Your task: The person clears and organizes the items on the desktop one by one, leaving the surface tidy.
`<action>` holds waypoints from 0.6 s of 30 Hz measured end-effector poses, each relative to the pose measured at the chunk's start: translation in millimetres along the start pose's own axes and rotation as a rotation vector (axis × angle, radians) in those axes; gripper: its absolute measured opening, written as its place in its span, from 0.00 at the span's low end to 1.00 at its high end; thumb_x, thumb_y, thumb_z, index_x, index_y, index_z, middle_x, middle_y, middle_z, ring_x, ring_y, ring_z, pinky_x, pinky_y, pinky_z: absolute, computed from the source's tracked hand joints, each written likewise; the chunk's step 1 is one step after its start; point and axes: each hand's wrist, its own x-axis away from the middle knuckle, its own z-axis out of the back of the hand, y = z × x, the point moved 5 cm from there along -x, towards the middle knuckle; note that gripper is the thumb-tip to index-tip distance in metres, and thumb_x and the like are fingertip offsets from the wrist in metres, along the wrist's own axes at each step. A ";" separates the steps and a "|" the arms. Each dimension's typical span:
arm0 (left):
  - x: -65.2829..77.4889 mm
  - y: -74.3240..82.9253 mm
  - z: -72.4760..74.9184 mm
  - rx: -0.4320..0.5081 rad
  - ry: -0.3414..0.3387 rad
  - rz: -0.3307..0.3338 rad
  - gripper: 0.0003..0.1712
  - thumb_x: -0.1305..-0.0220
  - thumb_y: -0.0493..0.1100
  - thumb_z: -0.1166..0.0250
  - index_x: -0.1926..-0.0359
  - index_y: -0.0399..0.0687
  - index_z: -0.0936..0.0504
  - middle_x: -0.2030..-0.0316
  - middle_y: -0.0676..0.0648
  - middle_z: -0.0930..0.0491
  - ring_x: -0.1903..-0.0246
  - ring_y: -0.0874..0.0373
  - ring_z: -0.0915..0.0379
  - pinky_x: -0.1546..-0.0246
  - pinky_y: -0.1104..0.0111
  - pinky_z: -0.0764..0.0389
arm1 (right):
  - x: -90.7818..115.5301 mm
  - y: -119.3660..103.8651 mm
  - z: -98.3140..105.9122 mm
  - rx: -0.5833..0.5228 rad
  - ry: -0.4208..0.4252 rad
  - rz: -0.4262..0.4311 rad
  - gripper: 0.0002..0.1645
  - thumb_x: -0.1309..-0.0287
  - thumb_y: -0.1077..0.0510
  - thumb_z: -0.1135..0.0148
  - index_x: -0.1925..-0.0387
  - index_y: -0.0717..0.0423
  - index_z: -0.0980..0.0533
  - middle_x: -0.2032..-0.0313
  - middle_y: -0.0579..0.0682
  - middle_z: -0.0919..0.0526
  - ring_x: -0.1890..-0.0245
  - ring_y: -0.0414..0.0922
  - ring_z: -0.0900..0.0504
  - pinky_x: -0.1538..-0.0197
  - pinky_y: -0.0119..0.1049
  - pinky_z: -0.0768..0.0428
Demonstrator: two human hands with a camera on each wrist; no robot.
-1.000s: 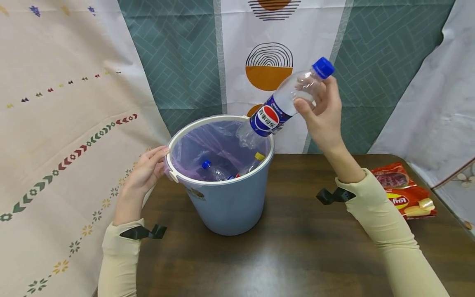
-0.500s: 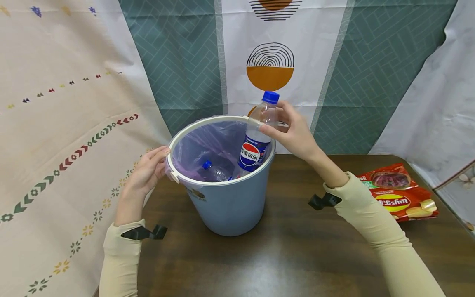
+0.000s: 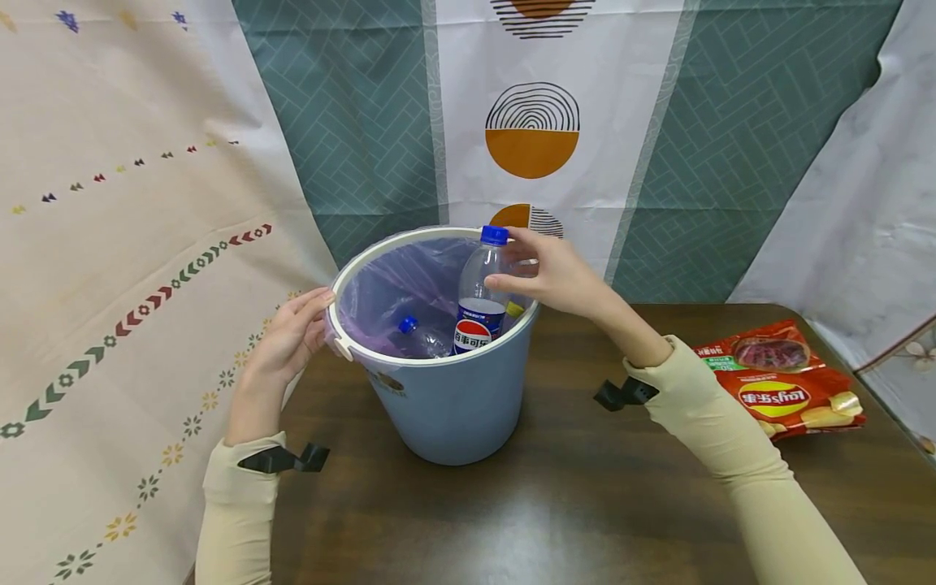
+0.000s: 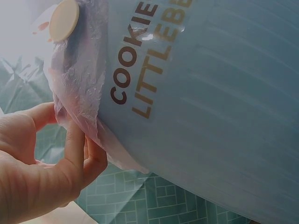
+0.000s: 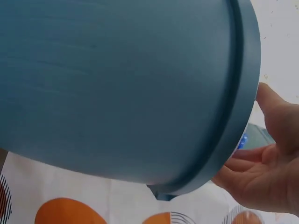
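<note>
A blue bin [image 3: 453, 410] with a white rim [image 3: 409, 236] stands on the table, lined with a thin purple plastic bag [image 4: 84, 74]. My left hand [image 3: 288, 337] grips the lined rim at the left, thumb on one side and fingers under the outside in the left wrist view. Over the bin's right part, my right hand [image 3: 556, 272] holds a clear plastic bottle [image 3: 478, 280] with a blue cap and Pepsi-style label near its shoulder. That bottle is nearly upright, its lower end hidden inside the bin. Another blue-capped bottle [image 3: 427, 337] lies within, beside a yellow cap [image 3: 515, 309].
A red Lay's chip bag [image 3: 786, 382] lies on the brown wooden table [image 3: 512, 520] at the right, partly behind my right sleeve. Patterned cloth [image 3: 366, 122] hangs behind the bin, and cream cloth [image 3: 146, 244] hangs at the left.
My right hand has brought the bottle left and down into the bin, turning it from a slant to nearly upright. My left hand has stayed on the rim.
</note>
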 end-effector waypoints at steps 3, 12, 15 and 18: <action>0.4 -0.5 -0.3 -0.005 0.004 0.002 0.08 0.33 0.39 0.49 0.57 0.44 0.25 0.72 0.53 0.20 0.74 0.66 0.22 0.74 0.78 0.21 | -0.1 -0.3 5.0 0.005 0.050 0.015 0.41 0.52 0.47 0.33 0.38 0.54 0.37 0.43 0.54 0.27 0.45 0.50 0.25 0.44 0.45 0.25; -0.3 -0.2 -0.4 0.003 0.009 0.010 0.08 0.33 0.39 0.48 0.56 0.43 0.26 0.72 0.53 0.21 0.74 0.66 0.22 0.75 0.78 0.21 | -1.9 -2.3 9.9 0.128 0.058 0.195 0.31 0.47 0.53 0.36 0.41 0.54 0.32 0.50 0.51 0.23 0.48 0.46 0.24 0.45 0.43 0.24; -0.8 -0.6 -0.1 0.008 0.012 0.015 0.08 0.33 0.39 0.48 0.55 0.43 0.26 0.71 0.53 0.21 0.74 0.66 0.22 0.74 0.78 0.21 | -2.2 -2.1 10.7 0.097 0.066 0.214 0.26 0.46 0.55 0.37 0.45 0.55 0.29 0.54 0.50 0.24 0.52 0.44 0.23 0.50 0.41 0.21; -1.5 -0.5 0.0 0.009 0.011 0.012 0.08 0.33 0.39 0.47 0.55 0.44 0.26 0.71 0.53 0.21 0.74 0.66 0.22 0.74 0.79 0.21 | -2.3 -3.2 12.6 0.089 0.077 0.208 0.22 0.47 0.56 0.36 0.50 0.56 0.26 0.57 0.50 0.24 0.57 0.43 0.23 0.53 0.39 0.19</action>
